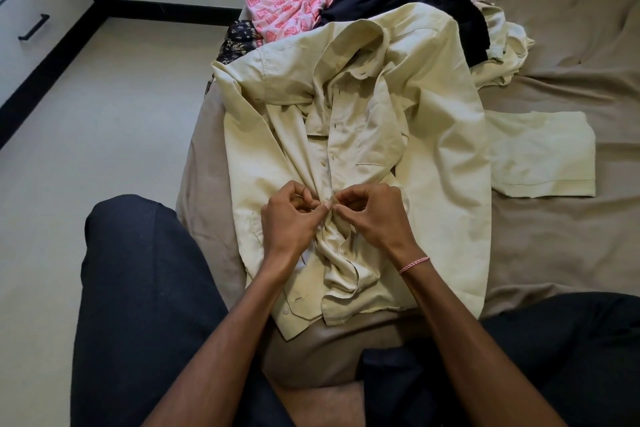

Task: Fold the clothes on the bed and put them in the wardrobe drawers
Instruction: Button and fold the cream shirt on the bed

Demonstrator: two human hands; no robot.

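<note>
Step in hand looks like buttoning the cream shirt (349,135), spread face-up at the near edge of the bed (554,246), before any fold. Left hand (289,218) and right hand (372,213) meet at the placket, fingers curled and pinching the fabric, probably a button, too small to confirm. Next: finish fastening, smooth, fold the sleeves in; drawers (31,10) sit well apart, left.
</note>
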